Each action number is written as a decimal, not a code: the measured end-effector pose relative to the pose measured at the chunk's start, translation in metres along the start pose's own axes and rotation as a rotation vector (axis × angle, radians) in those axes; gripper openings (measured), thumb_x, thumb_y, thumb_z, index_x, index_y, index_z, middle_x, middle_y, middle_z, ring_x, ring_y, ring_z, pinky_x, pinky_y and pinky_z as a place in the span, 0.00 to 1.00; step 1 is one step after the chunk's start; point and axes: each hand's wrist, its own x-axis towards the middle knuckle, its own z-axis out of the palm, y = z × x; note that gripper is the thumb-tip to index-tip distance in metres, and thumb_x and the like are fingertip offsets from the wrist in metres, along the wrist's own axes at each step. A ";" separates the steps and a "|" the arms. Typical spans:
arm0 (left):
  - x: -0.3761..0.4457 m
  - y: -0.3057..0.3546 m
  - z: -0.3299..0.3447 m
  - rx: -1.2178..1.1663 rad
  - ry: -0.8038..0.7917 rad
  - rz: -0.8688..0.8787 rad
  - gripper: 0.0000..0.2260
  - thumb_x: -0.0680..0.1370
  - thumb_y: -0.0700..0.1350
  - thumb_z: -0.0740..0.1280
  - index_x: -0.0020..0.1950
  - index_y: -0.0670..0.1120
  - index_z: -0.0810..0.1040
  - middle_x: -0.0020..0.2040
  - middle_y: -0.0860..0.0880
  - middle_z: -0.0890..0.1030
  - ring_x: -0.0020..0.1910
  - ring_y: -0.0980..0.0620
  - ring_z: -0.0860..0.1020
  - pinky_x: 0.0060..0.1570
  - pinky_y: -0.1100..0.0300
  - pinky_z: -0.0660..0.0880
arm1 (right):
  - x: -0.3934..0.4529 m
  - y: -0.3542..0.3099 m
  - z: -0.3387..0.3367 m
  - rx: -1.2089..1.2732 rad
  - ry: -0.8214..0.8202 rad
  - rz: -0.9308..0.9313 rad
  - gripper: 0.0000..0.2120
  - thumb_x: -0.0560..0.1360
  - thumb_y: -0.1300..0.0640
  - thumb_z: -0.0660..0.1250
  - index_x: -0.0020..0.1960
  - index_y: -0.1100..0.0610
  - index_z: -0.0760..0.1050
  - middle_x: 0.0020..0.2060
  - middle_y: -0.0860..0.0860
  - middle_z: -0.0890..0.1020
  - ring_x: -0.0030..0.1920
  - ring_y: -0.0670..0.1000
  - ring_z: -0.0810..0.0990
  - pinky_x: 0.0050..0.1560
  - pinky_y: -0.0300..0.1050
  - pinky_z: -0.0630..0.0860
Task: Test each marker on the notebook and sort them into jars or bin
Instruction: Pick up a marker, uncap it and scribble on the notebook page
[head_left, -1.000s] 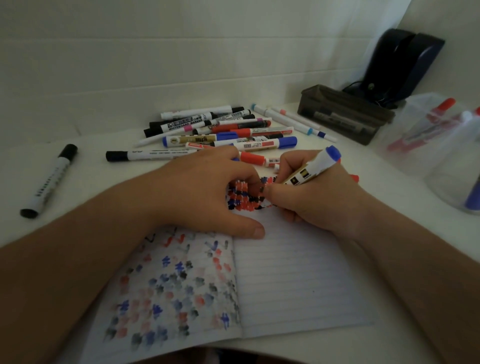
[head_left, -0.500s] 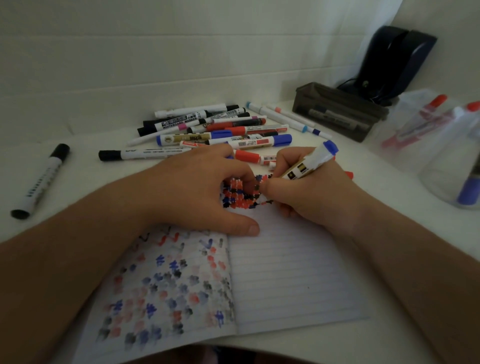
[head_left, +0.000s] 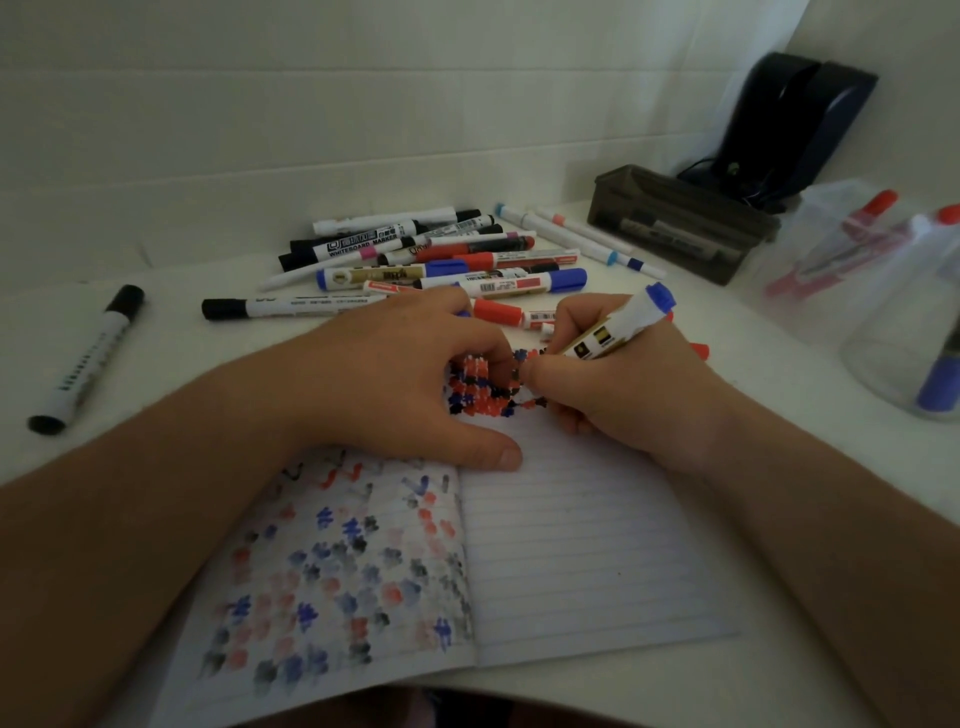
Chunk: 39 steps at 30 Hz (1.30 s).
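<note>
A blue-capped marker (head_left: 618, 328) is gripped in the curled fingers of the right hand (head_left: 618, 395), its tip hidden behind the thumb and aimed down at a patch of red, blue and black test marks on the open notebook (head_left: 571, 561). Just left of that grip, the notebook is pressed flat by the left hand (head_left: 400, 379), thumb stretched along the page and fingers bent at the marks. Beyond the hands a pile of markers (head_left: 441, 260) is spread on the white table (head_left: 156, 343), with a dark bin (head_left: 680, 223) farther right and two clear jars (head_left: 904, 332) holding markers at far right.
</note>
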 end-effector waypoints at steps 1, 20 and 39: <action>0.000 0.000 0.000 -0.002 0.001 -0.003 0.38 0.58 0.83 0.58 0.63 0.69 0.70 0.61 0.60 0.70 0.60 0.57 0.71 0.59 0.51 0.75 | 0.000 0.000 0.001 -0.012 -0.001 -0.003 0.09 0.73 0.58 0.77 0.41 0.59 0.77 0.30 0.52 0.84 0.29 0.48 0.82 0.31 0.39 0.78; 0.002 -0.014 0.004 -0.536 0.264 -0.006 0.10 0.80 0.46 0.69 0.55 0.58 0.70 0.53 0.63 0.84 0.53 0.69 0.81 0.53 0.66 0.77 | 0.008 0.007 -0.028 0.758 -0.225 0.004 0.23 0.68 0.46 0.63 0.54 0.58 0.85 0.38 0.56 0.85 0.30 0.52 0.74 0.25 0.36 0.66; 0.004 -0.004 0.010 -0.788 0.409 0.063 0.04 0.84 0.49 0.61 0.52 0.53 0.74 0.36 0.55 0.80 0.31 0.62 0.73 0.32 0.68 0.71 | 0.002 0.003 -0.020 0.181 0.066 -0.298 0.05 0.75 0.50 0.70 0.48 0.51 0.80 0.30 0.52 0.80 0.28 0.50 0.75 0.28 0.45 0.74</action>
